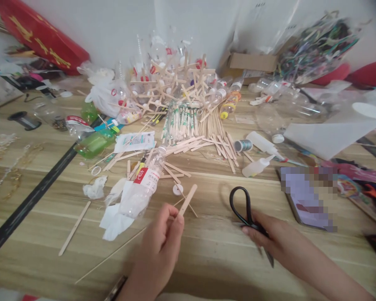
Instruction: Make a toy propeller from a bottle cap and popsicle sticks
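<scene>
Between the thumb and fingers of my left hand (164,238) is a wooden craft stick (189,198), its far end pointing up and away. To the right, my right hand (268,234) is closed round a pair of black-handled scissors (249,207); one loop sticks out beyond the fingers and the blade tip points down toward me. Just past the left hand lie a white bottle cap (177,189) and thin crossed skewers. A clear plastic bottle (144,184) with a red and white label lies left of that hand. Another craft stick (74,228) rests alone on the table.
Beyond my hands spreads a pile of craft sticks (203,144), skewers (211,123) and bottles. A green bottle (97,142) lies left. Glue bottles (258,166), a thread spool (243,145) and a phone (303,200) lie right. A cardboard box (252,62) stands at the wall.
</scene>
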Action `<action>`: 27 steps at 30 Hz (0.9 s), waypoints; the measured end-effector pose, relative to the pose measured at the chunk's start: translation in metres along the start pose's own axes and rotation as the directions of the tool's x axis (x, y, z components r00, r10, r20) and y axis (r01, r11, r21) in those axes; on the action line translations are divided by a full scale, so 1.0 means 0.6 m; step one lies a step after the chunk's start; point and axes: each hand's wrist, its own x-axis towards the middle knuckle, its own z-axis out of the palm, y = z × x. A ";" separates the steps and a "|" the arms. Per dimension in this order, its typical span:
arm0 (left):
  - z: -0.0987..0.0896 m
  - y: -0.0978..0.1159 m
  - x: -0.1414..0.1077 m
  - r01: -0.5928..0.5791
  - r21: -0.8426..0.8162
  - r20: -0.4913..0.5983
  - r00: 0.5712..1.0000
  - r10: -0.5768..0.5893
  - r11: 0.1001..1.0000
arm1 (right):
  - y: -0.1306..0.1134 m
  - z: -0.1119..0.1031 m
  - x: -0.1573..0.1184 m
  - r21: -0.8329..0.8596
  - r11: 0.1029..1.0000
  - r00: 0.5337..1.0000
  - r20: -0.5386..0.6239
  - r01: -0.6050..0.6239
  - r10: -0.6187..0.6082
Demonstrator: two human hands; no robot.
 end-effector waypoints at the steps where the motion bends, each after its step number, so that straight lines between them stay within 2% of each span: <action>1: 0.005 0.002 -0.001 0.040 -0.069 0.045 0.998 -0.037 0.997 | 0.009 -0.002 0.000 -0.009 1.000 1.000 -0.004 -0.012 0.012; 4: 0.010 0.005 -0.002 0.053 -0.160 0.124 0.992 -0.034 0.986 | 0.028 0.002 -0.004 -0.046 0.999 0.999 -0.049 -0.010 0.008; 7: 0.007 0.007 -0.003 0.037 -0.147 0.197 0.980 -0.007 0.988 | 0.036 0.008 -0.012 -0.151 0.988 0.994 -0.104 0.028 -0.044; 9: 0.004 0.010 -0.005 0.047 -0.107 0.206 0.978 -0.024 0.993 | 0.030 0.007 -0.015 -0.256 0.965 0.979 -0.179 0.052 -0.101; 11: 0.004 0.013 -0.007 0.059 -0.059 0.176 0.983 -0.048 0.997 | 0.011 0.003 -0.018 -0.303 0.949 0.947 -0.267 0.092 -0.177; 14: 0.007 0.019 -0.009 0.027 0.022 0.159 0.987 -0.030 0.999 | -0.040 -0.001 -0.021 -0.210 0.963 0.903 -0.358 0.168 -0.236; 17: 0.011 0.022 -0.012 -0.073 0.121 0.168 0.984 0.052 0.990 | -0.096 0.004 -0.021 -0.156 0.959 0.888 -0.365 0.238 -0.279; 20: 0.013 0.022 -0.019 -0.230 0.249 0.170 0.967 0.192 0.941 | -0.132 0.013 -0.015 -0.066 0.936 0.902 -0.253 0.345 -0.351; 22: 0.010 0.018 -0.022 -0.330 0.332 0.190 0.941 0.280 0.884 | -0.138 0.016 -0.011 0.060 0.930 0.925 -0.149 0.362 -0.351; 24: 0.005 0.011 -0.018 -0.361 0.377 0.186 0.932 0.312 0.853 | -0.129 0.016 -0.009 0.197 0.935 0.956 -0.064 0.295 -0.288; 25: 0.002 0.006 -0.012 -0.346 0.396 0.151 0.938 0.311 0.850 | -0.120 0.015 -0.010 0.252 0.939 0.971 -0.028 0.235 -0.236; 27: -0.003 -0.006 0.008 -0.275 0.467 0.011 0.952 0.306 0.840 | -0.098 0.014 -0.012 0.342 0.936 0.995 0.033 0.079 -0.096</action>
